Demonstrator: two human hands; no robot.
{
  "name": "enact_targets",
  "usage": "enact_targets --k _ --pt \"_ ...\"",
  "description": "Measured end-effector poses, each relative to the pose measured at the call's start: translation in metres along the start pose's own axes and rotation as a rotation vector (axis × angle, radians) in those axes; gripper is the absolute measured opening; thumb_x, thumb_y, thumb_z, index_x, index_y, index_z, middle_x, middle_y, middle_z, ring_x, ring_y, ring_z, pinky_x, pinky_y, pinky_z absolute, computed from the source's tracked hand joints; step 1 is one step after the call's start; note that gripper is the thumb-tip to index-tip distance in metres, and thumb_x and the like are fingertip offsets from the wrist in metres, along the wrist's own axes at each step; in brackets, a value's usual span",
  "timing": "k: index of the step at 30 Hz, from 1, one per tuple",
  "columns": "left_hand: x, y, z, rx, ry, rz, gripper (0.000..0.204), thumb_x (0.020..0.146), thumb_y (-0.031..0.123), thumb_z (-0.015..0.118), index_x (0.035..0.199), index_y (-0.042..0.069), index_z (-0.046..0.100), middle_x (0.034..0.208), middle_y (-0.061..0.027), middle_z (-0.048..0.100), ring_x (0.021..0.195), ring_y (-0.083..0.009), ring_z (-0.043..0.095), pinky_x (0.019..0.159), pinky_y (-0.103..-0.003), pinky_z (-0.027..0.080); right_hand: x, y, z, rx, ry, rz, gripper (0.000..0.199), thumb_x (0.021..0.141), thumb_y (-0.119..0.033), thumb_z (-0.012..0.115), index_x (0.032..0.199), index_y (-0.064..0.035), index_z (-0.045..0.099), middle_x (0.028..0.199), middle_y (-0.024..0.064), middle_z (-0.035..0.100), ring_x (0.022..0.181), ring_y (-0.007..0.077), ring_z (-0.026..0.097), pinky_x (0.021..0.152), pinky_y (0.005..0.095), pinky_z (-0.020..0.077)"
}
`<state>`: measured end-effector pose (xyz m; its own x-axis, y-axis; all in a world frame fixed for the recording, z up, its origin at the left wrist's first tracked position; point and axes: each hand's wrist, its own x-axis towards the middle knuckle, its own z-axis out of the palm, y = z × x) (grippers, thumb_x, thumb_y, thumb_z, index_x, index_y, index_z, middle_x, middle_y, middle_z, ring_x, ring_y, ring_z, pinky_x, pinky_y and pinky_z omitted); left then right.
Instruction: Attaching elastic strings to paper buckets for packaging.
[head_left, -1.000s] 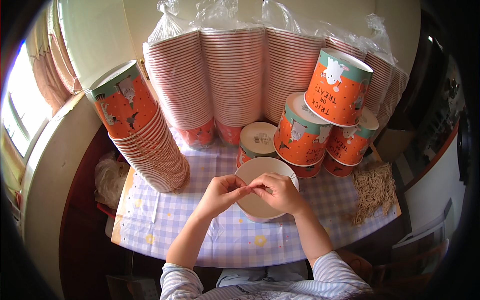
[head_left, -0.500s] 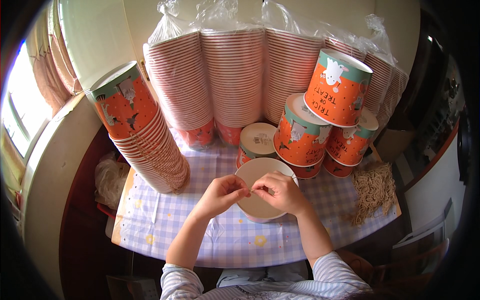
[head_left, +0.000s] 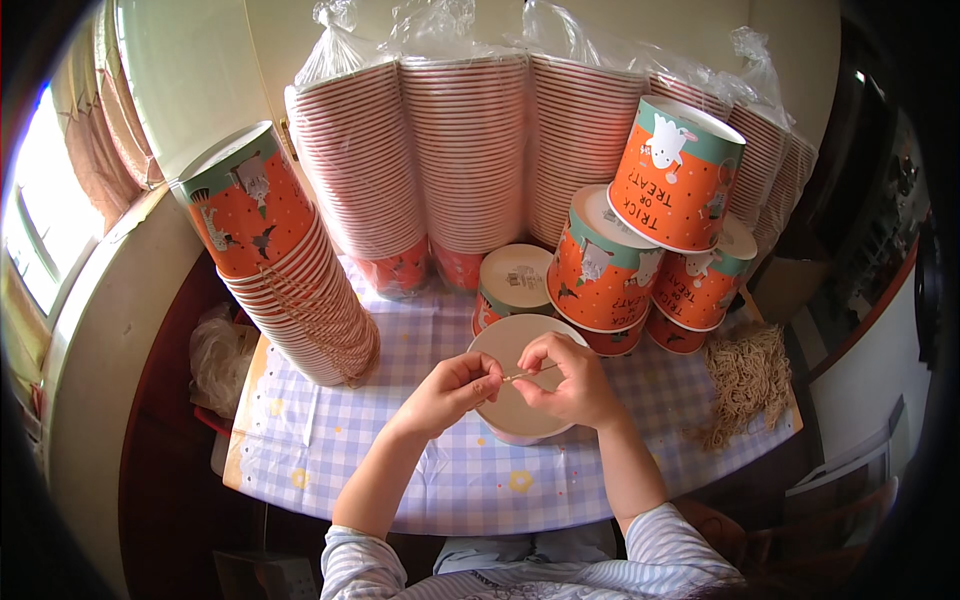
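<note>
An upturned orange paper bucket (head_left: 512, 420) stands on the checked tablecloth (head_left: 400, 450), its pale round base facing up. Over that base my left hand (head_left: 452, 388) and my right hand (head_left: 568, 382) pinch the two ends of a thin tan string (head_left: 528, 373) stretched between them. Both hands hover just above the bucket, fingers closed on the string.
A leaning stack of orange buckets (head_left: 290, 290) stands at the left. Bagged stacks of buckets (head_left: 470, 150) line the back wall. Several single printed buckets (head_left: 640, 250) are piled at the right. A heap of tan strings (head_left: 745, 375) lies at the table's right edge.
My hands have moved slightly apart, and the string between them is now pulled out straight over the bucket's base.
</note>
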<state>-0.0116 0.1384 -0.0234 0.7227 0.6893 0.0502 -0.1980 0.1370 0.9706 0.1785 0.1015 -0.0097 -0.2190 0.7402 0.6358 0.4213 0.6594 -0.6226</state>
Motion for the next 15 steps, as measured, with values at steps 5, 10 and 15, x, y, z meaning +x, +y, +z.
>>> enact_targets --k 5,10,15 --pt "-0.0011 -0.0009 0.0002 -0.005 -0.003 0.009 0.014 0.090 0.015 0.051 0.092 0.002 0.052 0.077 0.0021 0.050 0.071 -0.0037 0.044 0.063 -0.017 0.036 0.0042 -0.0053 -0.0076 -0.004 -0.034 0.022 0.020 0.064 -0.003 0.068 0.081 -0.0050 0.058 0.080 0.0049 0.058 0.070 0.0160 0.056 0.067 0.0280 0.0458" --pt "-0.0004 -0.0002 0.0014 0.013 0.015 0.012 0.013 0.089 0.015 0.051 0.092 0.002 0.052 0.077 0.0021 0.050 0.071 -0.0036 0.044 0.063 -0.017 0.036 0.0043 -0.0008 -0.0051 -0.046 -0.058 -0.067 0.011 0.068 -0.009 0.067 0.078 -0.0072 0.062 0.077 0.0016 0.059 0.073 0.0176 0.055 0.074 0.0305 0.0395" --pt "0.0001 -0.0001 0.0021 0.053 0.063 0.006 0.013 0.088 0.013 0.053 0.091 0.000 0.056 0.076 0.0020 0.052 0.071 -0.0035 0.046 0.063 -0.018 0.038 0.0039 0.0024 -0.0043 -0.061 -0.041 -0.088 0.007 0.070 -0.008 0.066 0.076 -0.0078 0.063 0.075 0.0007 0.059 0.073 0.0178 0.055 0.073 0.0317 0.0383"
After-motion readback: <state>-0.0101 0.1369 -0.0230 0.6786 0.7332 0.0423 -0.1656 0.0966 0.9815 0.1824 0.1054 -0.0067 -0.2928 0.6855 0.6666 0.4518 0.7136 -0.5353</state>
